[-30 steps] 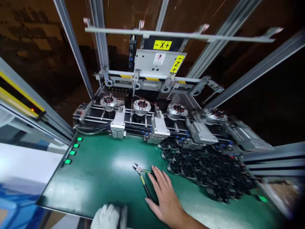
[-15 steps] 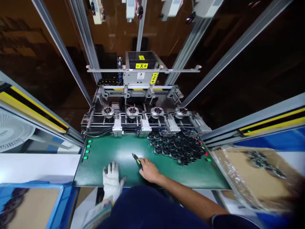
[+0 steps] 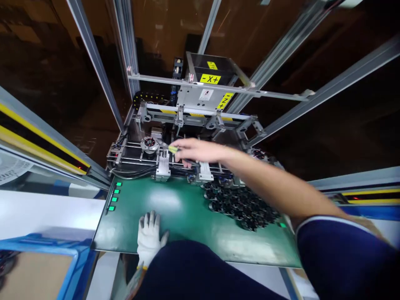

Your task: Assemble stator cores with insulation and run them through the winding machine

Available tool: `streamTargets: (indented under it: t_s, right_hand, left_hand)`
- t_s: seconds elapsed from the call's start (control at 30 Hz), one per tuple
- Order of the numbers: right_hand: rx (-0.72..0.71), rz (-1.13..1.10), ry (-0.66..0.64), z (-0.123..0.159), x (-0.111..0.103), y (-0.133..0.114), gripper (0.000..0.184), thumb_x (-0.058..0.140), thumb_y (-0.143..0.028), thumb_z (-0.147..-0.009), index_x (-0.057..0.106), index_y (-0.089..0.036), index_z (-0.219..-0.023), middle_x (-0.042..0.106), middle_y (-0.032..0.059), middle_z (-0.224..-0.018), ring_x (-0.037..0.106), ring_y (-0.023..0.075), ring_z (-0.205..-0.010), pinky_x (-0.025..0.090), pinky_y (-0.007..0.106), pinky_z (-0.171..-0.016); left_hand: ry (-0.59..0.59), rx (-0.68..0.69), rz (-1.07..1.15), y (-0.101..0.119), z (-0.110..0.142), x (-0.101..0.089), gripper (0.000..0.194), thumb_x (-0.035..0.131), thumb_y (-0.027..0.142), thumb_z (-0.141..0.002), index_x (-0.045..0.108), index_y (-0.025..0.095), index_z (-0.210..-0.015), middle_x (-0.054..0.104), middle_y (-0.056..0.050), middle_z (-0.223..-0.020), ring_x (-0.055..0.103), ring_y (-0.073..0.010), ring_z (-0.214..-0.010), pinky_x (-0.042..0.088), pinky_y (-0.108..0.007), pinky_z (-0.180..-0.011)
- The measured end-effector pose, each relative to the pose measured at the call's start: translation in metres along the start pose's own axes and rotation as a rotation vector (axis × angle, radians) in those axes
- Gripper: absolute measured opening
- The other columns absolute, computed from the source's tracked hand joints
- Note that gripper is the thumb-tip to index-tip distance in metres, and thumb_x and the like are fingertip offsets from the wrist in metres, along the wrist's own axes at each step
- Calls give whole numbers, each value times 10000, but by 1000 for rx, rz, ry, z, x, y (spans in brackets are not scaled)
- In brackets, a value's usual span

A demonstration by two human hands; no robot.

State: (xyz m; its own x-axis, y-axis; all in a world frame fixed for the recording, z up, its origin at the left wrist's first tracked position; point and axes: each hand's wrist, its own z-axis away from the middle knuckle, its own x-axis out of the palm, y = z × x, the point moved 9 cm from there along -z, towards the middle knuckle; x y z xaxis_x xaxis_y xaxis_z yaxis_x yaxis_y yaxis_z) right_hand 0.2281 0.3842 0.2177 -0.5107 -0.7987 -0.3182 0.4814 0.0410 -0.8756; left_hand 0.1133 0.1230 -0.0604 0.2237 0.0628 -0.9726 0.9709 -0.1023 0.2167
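Reaching over the row of fixtures, my bare right hand (image 3: 192, 151) is closed on the cutting pliers (image 3: 173, 148), whose yellow-green handle part shows at the fingers. Their tip points left, close to a round motor-like part (image 3: 150, 143) seated in the leftmost holder; whether they touch is blurred. My left hand (image 3: 150, 236), in a white glove, lies flat with fingers stretched out on the front of the green tabletop (image 3: 184, 204). My right arm hides some of the other fixtures.
Many black round parts (image 3: 240, 206) are piled on the right of the tabletop. Metal clamp blocks (image 3: 163, 166) line its back edge. Above stand a crossbar (image 3: 225, 88) and a machine head (image 3: 203, 98). A blue bin (image 3: 75, 260) is at the lower left, beside a yellow-striped post (image 3: 46, 143).
My right hand picked the pliers up off the tabletop and carried them forward over the fixtures. My gloved left hand came to lie flat on the table. The view shifted.
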Motion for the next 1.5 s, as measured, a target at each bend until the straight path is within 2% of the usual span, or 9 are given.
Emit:
streamTargets:
  t_s: [0.1, 0.23, 0.43, 0.6, 0.7, 0.8, 1.1, 1.37, 1.5]
  right_hand:
    - [151, 161, -89, -59, -33, -13, 128, 732, -244, -931, 724, -131, -990, 686, 12, -773, 689, 131, -582, 576, 243, -548]
    - [142, 430, -250, -134, -49, -12, 322, 758, -344, -934, 700, -51, -813, 658, 13, -766, 782, 207, -782, 627, 314, -657]
    - [229, 510, -13, -192, -94, 2, 430, 736, -306, -905, 629, 97, -801, 696, 95, -1091, 673, 375, -1239, 556, 324, -789]
    - [486, 430, 71, -188, -107, 21, 638, 296, -323, -1026, 513, 202, -736, 613, 131, -1230, 638, 287, -1245, 436, 175, -777]
    - [580, 378, 86, -183, -104, 29, 505, 625, -324, -949, 570, 142, -759, 655, 115, -1211, 661, 328, -1246, 505, 234, -806]
    - [544, 374, 9, -187, -97, 34, 450, 771, -310, -867, 609, 100, -777, 675, 100, -1171, 666, 361, -1255, 552, 318, -820]
    - [329, 381, -352, -186, -60, 27, 457, 678, -359, -953, 667, 90, -873, 695, 74, -1093, 751, 272, -1084, 548, 314, -771]
    - [362, 351, -134, -170, -69, 3, 320, 607, -190, -1004, 661, 115, -1084, 701, 86, -983, 753, 305, -1061, 563, 308, -747]
    - [369, 349, -275, -170, -65, -15, 326, 699, -273, -984, 696, 22, -1123, 729, 106, -1064, 754, 305, -1104, 637, 344, -858]
  left_hand:
    - [38, 36, 9, 1, 5, 6, 544, 682, 454, -916, 699, 156, -1371, 627, -209, -1486, 574, -409, -1348, 378, -585, -1162]
    - [65, 29, 25, 0, 11, 18, 505, 686, 417, -907, 704, 183, -1355, 643, -196, -1470, 572, -403, -1353, 381, -593, -1166]
    - [60, 5, 53, 3, 19, 28, 492, 677, 366, -895, 706, 184, -1351, 636, -197, -1483, 573, -406, -1361, 377, -606, -1176]
    - [24, -3, 41, 4, 20, 24, 467, 657, 378, -912, 712, 212, -1345, 648, -178, -1474, 589, -402, -1350, 394, -608, -1164]
    - [21, 8, 41, 4, 21, 23, 472, 655, 402, -921, 710, 216, -1350, 643, -178, -1481, 591, -403, -1347, 392, -613, -1169]
    - [32, -11, 47, 2, 21, 23, 468, 640, 384, -927, 706, 210, -1357, 639, -170, -1489, 584, -399, -1358, 382, -615, -1184]
    - [38, 6, 26, 2, 24, 27, 455, 626, 377, -946, 705, 208, -1362, 644, -190, -1475, 599, -414, -1338, 387, -645, -1161]
    - [7, 52, -15, 1, 21, 22, 475, 633, 380, -954, 685, 200, -1390, 633, -184, -1492, 592, -401, -1345, 391, -604, -1160]
    - [157, 98, -20, 6, 16, 4, 461, 650, 391, -944, 691, 162, -1341, 683, -208, -1408, 630, -401, -1263, 430, -585, -1100]
